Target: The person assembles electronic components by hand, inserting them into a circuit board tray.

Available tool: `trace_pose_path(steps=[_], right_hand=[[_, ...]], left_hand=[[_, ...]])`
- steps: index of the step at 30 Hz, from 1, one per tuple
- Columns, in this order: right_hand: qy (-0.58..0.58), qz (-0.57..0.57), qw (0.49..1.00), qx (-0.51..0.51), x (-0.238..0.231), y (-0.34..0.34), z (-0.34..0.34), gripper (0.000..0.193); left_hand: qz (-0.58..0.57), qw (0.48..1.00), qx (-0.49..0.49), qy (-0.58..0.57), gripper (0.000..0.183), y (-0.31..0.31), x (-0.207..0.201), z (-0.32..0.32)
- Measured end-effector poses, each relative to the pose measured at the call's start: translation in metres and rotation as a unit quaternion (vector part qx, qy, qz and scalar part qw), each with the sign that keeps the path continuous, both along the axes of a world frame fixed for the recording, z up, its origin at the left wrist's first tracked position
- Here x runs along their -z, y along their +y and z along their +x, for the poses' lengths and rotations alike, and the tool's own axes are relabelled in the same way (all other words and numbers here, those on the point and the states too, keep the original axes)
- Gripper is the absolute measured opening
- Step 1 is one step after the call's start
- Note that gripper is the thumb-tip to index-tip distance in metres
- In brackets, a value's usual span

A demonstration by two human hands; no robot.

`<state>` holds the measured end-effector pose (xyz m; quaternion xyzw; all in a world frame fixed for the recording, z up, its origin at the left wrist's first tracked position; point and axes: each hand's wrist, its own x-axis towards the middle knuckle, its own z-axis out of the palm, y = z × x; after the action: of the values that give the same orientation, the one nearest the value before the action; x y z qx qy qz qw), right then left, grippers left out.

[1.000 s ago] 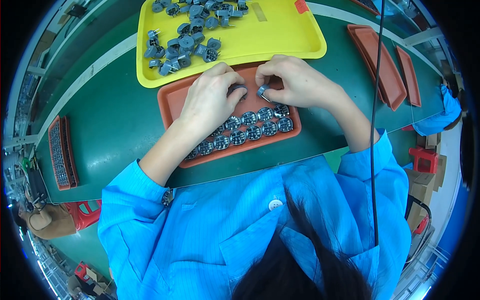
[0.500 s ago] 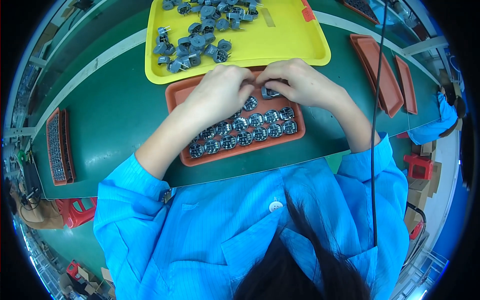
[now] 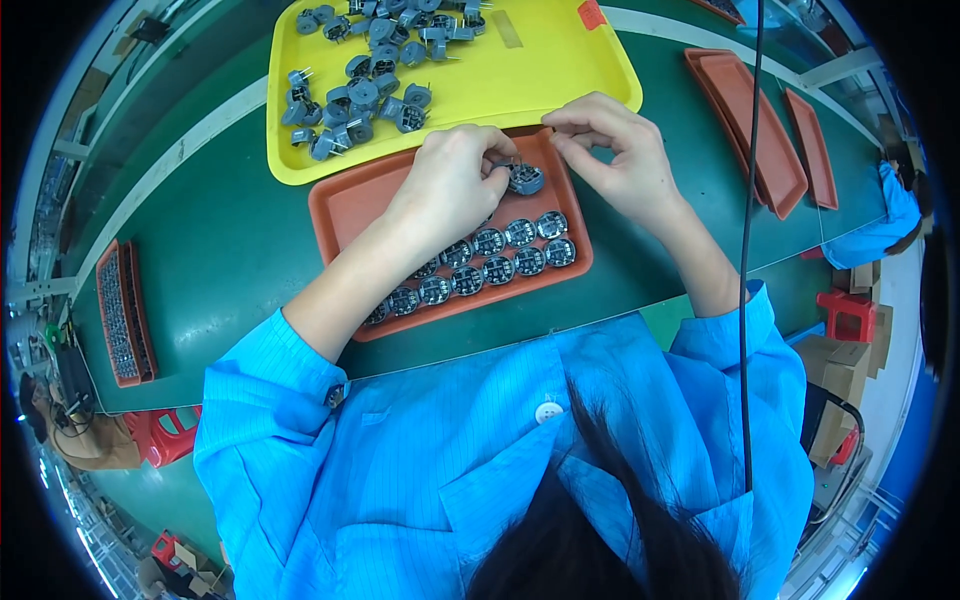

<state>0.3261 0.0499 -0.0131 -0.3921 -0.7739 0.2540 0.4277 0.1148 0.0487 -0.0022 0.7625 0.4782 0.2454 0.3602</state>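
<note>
Over the orange tray my left hand is closed, thumb and fingers pinching a grey round component whose face with circuitry is turned up. My right hand is just to the right, above the tray's far right corner. Its thumb and forefinger curl close together at the tips; anything between them is too small to make out. Rows of round circuit-faced components fill the near part of the tray, some hidden behind my left hand and wrist.
Beyond the orange tray lies a yellow tray with many loose grey pinned components. Narrow filled trays stand at the left of the green table. More orange trays lie at the right. A black cable hangs down.
My right hand has moved up and away from the grey component, which now stays in my left hand's fingers. The whole view has shifted slightly, with the trays appearing further left.
</note>
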Motion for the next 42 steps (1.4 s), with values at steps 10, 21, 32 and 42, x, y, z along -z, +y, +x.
trace_pose_path(steps=[10,21,32,42], right_hand=[[-0.093,-0.135,0.982,0.093,-0.013,-0.004,-0.02,0.038],[-0.204,0.081,0.972,-0.09,-0.018,-0.006,0.011,0.011],[-0.256,0.008,0.945,-0.202,-0.023,-0.002,0.013,0.012],[-0.292,-0.109,0.931,-0.192,-0.03,0.001,-0.045,0.024]], left_hand=[[0.16,0.984,-0.031,-0.072,0.017,-0.005,0.0,0.006],[0.125,0.989,-0.012,0.076,0.013,-0.01,0.005,-0.005],[-0.002,0.987,0.121,0.108,0.02,0.005,-0.013,-0.024],[-0.017,0.976,0.144,0.165,0.024,-0.012,-0.027,-0.089]])
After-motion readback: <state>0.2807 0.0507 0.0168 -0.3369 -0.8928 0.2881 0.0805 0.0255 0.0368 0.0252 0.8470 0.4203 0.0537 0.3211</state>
